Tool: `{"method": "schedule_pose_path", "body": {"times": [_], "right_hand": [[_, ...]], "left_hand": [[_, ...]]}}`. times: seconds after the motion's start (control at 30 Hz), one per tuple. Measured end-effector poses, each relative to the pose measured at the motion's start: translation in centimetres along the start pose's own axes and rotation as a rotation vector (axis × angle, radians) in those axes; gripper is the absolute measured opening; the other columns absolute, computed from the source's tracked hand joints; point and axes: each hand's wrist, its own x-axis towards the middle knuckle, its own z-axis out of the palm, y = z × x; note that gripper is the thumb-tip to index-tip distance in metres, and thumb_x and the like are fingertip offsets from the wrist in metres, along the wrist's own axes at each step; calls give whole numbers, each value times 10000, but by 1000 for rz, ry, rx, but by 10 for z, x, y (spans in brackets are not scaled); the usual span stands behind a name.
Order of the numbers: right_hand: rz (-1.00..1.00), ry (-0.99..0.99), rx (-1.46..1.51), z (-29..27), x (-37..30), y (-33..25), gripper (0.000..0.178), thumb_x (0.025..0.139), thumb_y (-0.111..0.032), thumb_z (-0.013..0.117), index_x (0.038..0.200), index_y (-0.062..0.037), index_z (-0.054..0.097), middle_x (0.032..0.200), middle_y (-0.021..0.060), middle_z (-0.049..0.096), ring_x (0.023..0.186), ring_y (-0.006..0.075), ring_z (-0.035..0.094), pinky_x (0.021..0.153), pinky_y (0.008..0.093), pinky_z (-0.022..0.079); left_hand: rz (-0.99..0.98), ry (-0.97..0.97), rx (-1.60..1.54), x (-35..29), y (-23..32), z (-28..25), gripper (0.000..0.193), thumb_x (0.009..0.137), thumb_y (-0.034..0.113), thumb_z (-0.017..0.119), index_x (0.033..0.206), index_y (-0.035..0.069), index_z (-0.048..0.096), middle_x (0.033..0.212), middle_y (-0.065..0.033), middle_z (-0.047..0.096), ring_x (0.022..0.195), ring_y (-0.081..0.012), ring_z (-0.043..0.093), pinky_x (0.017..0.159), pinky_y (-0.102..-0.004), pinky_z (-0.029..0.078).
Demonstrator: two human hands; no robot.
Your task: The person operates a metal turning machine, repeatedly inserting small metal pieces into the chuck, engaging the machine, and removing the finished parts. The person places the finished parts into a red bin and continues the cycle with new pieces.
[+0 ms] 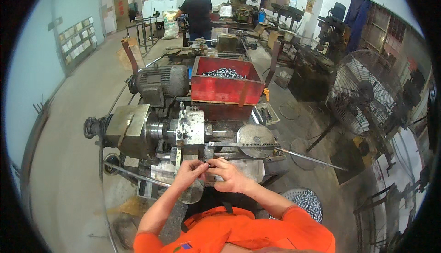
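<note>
In front of a lathe-like machine (190,126), my two hands meet close to my body. My left hand (189,172) is closed, its thumb and forefinger pinched on a small dark metal part (209,165). Against the other side of that part, my right hand (227,176) has its fingers bent and closed on it. The fingers cover most of the part, so its exact kind is hidden. Just beyond my hands are a flat bar with a row of holes (248,144) and a round metal plate (255,136).
A red box (225,87) of shiny metal pieces stands behind the machine, beside an electric motor (163,82). A long rod (312,158) sticks out rightward. A basket of metal parts (307,202) sits low at my right. A large fan (365,92) stands farther right; another person (198,14) works ahead.
</note>
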Motion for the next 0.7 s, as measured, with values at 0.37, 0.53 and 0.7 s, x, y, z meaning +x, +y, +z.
{"method": "schedule_pose_path", "body": {"times": [0.37, 0.53, 0.7], "right_hand": [[-91, -194, 1, 12, 40, 15, 281, 572, -173, 611, 824, -70, 681, 882, 101, 605, 836, 309, 562, 719, 399, 464], [-86, -266, -149, 21, 89, 33, 291, 556, -262, 615, 787, -104, 695, 880, 105, 609, 817, 318, 572, 666, 429, 481], [-62, -224, -373, 52, 181, 66, 262, 546, -233, 622, 754, -105, 716, 800, 136, 657, 786, 339, 609, 693, 413, 512]], "left_hand": [[29, 55, 360, 0, -13, -30, 380, 872, 348, 591, 737, 1, 663, 560, -58, 603, 538, -100, 574, 504, -293, 450], [6, 286, 411, -54, 20, -102, 257, 889, 203, 562, 993, -23, 630, 710, -75, 647, 587, -130, 609, 564, -312, 492], [9, 903, 709, -163, -2, -219, 286, 816, 40, 504, 1082, -11, 596, 655, -100, 617, 635, -163, 603, 617, -307, 472]]}}
